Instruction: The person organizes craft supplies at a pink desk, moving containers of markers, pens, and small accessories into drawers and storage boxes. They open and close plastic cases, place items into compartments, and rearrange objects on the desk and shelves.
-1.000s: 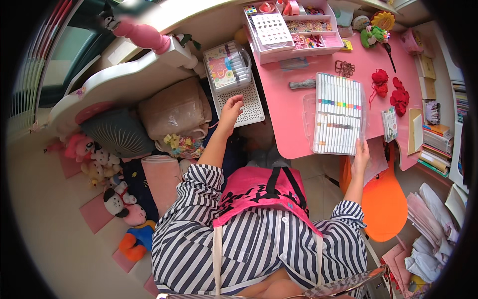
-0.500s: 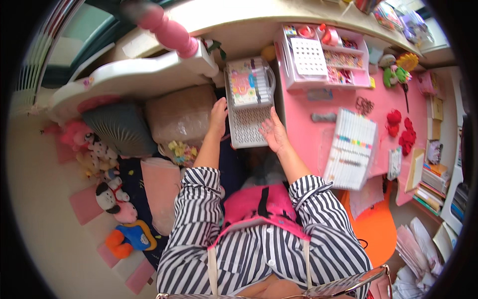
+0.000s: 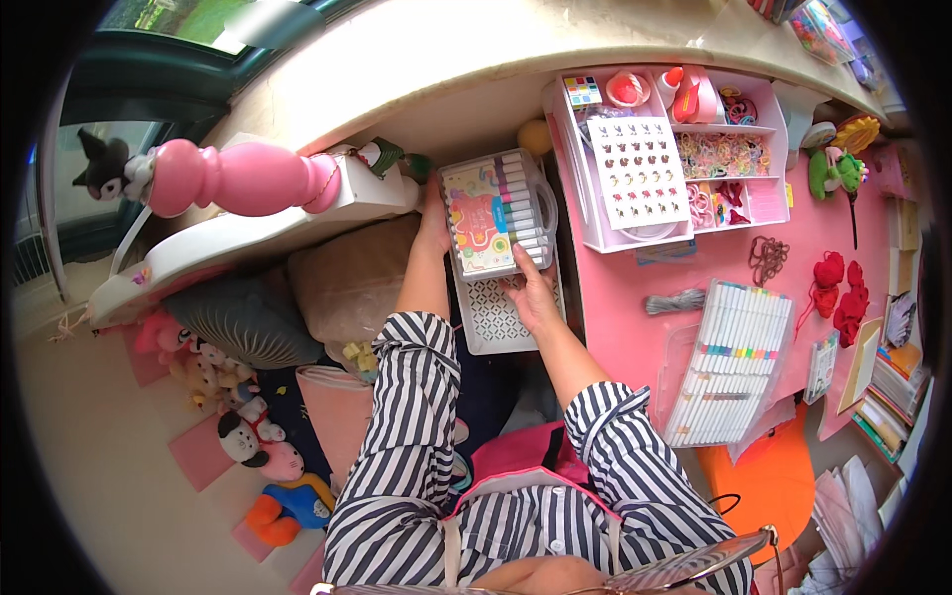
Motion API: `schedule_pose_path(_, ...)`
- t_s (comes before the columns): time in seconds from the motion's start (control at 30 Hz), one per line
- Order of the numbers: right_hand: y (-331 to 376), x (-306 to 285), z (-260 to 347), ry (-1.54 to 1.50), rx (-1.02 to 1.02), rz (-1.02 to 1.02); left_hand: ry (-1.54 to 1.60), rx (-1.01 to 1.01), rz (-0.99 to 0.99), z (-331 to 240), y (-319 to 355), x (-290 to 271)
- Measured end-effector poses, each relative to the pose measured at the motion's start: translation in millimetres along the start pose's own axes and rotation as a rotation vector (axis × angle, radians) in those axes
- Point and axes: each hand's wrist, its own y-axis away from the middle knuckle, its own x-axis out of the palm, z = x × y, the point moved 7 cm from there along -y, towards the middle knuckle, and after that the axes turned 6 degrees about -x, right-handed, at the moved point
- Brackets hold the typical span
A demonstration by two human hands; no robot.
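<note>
A clear-lidded marker case (image 3: pixel 496 223) with a white handle lies over the far part of a white lattice basket (image 3: pixel 491 322), between the bed and the pink desk. My left hand (image 3: pixel 433 213) is closed along the case's left side, its fingers mostly hidden by the edge. At the near right corner my right hand (image 3: pixel 535 299) grips the case, thumb on top and the other fingers curled beneath, over the basket's lattice. Colourful caps show in a row through the lid.
On the pink desk (image 3: pixel 620 288) stand a white organizer (image 3: pixel 684 233) with craft bits and a slanted set of white pens (image 3: pixel 729 362). A pink bedpost (image 3: pixel 238 178) rises at the left. Cushions (image 3: pixel 238 312) and plush toys (image 3: pixel 283 461) lie by the bed.
Both hands have moved from beside the basket onto the marker case. My right hand has closed on its near corner. The view has shifted, so the desk and bed appear lower.
</note>
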Motion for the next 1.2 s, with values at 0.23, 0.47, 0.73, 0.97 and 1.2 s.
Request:
schedule_pose_path(0.23, -3, -9, -7, -0.004, -0.021, 0.027, -0.014, 0.012, -0.025, 1, -14, -14)
schedule_pose_path(0.47, -7, -16, -14, -0.171, 0.007, 0.034, -0.107, -0.019, -0.026, -2, 12, 19)
schedule_pose_path(0.73, -6, -23, -13, -0.082, 0.01, 0.042, -0.139, -0.033, -0.155, -1, 4, -2)
schedule_pose_path(0.97, -3, -27, -7, -0.111, 0.033, 0.009, -0.128, 0.037, -0.049, -8, -2, 9)
schedule_pose_path(1.2, 3, -15, -6, -0.225, 0.054, 0.099, -0.243, -0.039, -0.072, -5, 20, 14)
